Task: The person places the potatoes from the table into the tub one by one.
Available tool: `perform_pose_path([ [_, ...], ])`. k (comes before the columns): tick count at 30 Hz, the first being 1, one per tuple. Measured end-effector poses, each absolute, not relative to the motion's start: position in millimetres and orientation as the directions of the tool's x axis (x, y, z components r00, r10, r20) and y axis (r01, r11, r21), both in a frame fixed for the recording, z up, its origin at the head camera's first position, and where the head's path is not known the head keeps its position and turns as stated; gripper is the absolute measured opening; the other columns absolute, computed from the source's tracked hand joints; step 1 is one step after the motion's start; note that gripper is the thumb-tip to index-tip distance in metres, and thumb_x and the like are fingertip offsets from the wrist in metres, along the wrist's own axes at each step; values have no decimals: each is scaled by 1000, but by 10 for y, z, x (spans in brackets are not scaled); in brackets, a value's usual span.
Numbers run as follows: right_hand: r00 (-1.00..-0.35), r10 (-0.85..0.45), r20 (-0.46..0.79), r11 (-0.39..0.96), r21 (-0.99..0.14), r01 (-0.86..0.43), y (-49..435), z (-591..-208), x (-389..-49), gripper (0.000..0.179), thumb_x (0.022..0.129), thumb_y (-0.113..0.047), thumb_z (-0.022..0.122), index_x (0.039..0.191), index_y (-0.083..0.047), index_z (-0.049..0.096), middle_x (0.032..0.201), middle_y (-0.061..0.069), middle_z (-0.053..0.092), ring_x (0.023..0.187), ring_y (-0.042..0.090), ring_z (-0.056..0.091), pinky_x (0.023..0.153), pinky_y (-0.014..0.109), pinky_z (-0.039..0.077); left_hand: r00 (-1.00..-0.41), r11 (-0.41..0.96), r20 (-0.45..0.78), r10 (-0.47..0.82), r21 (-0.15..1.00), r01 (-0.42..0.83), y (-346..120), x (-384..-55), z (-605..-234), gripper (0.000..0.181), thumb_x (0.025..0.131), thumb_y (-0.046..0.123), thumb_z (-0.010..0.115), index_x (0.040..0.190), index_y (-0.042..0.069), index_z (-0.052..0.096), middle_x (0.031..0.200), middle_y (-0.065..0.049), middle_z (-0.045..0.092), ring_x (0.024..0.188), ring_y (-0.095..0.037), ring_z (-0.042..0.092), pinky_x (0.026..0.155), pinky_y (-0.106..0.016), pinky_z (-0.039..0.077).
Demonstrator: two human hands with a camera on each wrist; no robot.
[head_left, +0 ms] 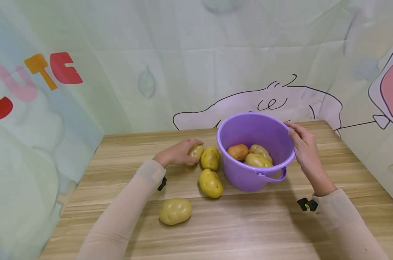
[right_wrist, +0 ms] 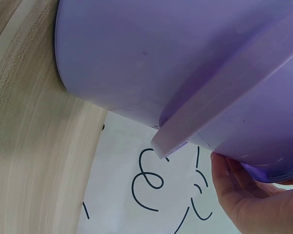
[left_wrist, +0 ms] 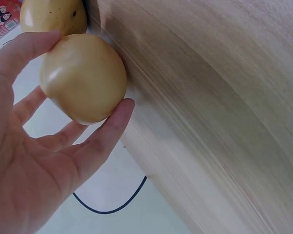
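Observation:
My left hand holds a pale yellow potato at the wooden table, thumb on one side and fingers curled along the other. In the left wrist view that potato sits between the thumb and fingertips. Just to its right lies another yellow potato. My right hand grips the rim of a purple bucket on its right side, thumb and fingers on either side of the wall. Inside the bucket are an orange-brown potato and two yellow ones.
A yellow potato lies left of the bucket, and a paler potato is nearer the front of the table. The bucket's handle hangs down toward the front. A printed curtain stands behind the table.

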State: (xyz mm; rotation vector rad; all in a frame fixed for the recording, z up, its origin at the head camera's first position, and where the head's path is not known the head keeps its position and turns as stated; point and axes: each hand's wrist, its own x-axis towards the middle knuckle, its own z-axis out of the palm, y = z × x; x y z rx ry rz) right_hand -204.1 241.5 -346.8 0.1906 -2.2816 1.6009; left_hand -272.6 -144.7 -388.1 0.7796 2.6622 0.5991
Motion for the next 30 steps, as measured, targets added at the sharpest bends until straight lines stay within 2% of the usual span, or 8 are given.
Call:
perform_pose_path([
  [12,-933,78,351,355,-884,-303,2419,-3467,-2030,42,107,-17,43,139,9,51,118,2,61,101,4,58,84,13,47,-815,766,-157,558,476,433,-1508,-2692,-3852,69,90,26,73,151,16,41,137,-21,46,118,-31,50,100,-51,44],
  [23,-936,92,341,352,-890,-290,2410,-3462,-2039,40,107,-15,43,137,10,52,106,-14,59,97,0,57,80,11,47,-820,765,-148,553,482,428,-1564,-2627,-3759,70,89,28,71,151,18,41,148,-22,41,126,-35,47,99,-55,44],
  [30,-935,83,345,336,-893,-300,2404,-3453,-2025,42,108,-16,42,138,12,50,106,-15,60,97,2,58,81,12,48,-825,768,-131,549,468,437,-1607,-2619,-3717,71,88,29,72,151,16,42,148,-21,41,124,-34,47,98,-55,44],
])
